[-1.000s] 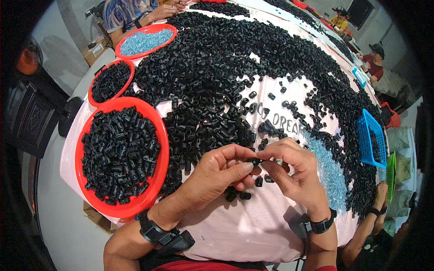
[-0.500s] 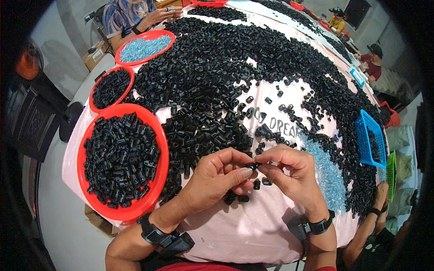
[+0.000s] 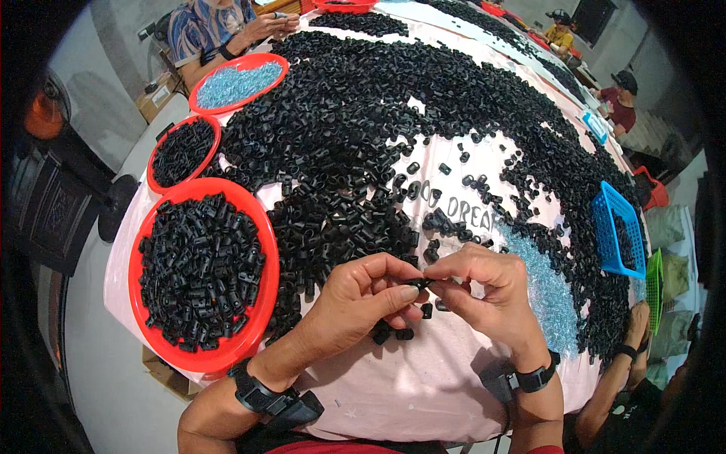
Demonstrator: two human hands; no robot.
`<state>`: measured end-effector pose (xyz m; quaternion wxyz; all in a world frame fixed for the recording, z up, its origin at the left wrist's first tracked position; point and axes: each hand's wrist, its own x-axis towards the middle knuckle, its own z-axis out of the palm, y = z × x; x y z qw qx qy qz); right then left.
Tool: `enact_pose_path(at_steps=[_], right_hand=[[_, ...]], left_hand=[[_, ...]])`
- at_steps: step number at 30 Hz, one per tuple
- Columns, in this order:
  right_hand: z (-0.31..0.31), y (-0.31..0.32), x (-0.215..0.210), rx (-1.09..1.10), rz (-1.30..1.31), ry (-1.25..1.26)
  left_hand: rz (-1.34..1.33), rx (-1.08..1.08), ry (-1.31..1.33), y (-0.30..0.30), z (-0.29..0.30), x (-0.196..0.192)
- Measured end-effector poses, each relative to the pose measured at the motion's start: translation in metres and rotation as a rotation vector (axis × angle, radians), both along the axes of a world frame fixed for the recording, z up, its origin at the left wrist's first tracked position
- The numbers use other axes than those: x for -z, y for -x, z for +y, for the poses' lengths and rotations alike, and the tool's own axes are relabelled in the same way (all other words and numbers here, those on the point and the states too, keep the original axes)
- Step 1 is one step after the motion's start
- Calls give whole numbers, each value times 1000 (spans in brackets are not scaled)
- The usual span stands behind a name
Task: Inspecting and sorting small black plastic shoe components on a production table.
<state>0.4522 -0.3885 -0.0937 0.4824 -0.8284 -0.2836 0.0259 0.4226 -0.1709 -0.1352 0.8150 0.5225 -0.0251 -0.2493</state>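
My left hand (image 3: pixel 361 296) and my right hand (image 3: pixel 480 291) meet over the pink table cover (image 3: pixel 423 378), both pinching one small black plastic piece (image 3: pixel 418 284) between thumb and fingertips. A few loose black pieces (image 3: pixel 393 331) lie just under the hands. A huge heap of the same black pieces (image 3: pixel 393 121) covers the table beyond. To my left a big red round tray (image 3: pixel 261 219) is full of black pieces. A patch of small pale blue pieces (image 3: pixel 548 291) lies right of my right hand.
Two smaller red trays stand farther left: one with black pieces (image 3: pixel 184 151), one with blue pieces (image 3: pixel 238 82). A blue basket (image 3: pixel 618 231) and a green one (image 3: pixel 654 291) sit at the right edge. Other people sit at the far left, far right and lower right.
My hands stay together on the small black piece, with only slight finger movement. The view has shifted a little.
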Motion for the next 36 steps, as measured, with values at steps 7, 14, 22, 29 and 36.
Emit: enact_pose_path(at_steps=[7, 14, 22, 29, 36], right_hand=[[1, 1, -2, -38, -133, 28], [6, 3, 2, -48, -209, 56], [2, 5, -2, -65, -47, -1], [0, 5, -5, -92, -108, 85], [8, 7, 2, -9, -216, 97]], left_hand=[[-84, -49, -41, 2, -3, 2], [-196, -127, -177, 8, -8, 6], [-335, -155, -309, 11, -8, -1], [-255, -103, -262, 10, -12, 1], [-236, -152, -247, 9, -13, 5]])
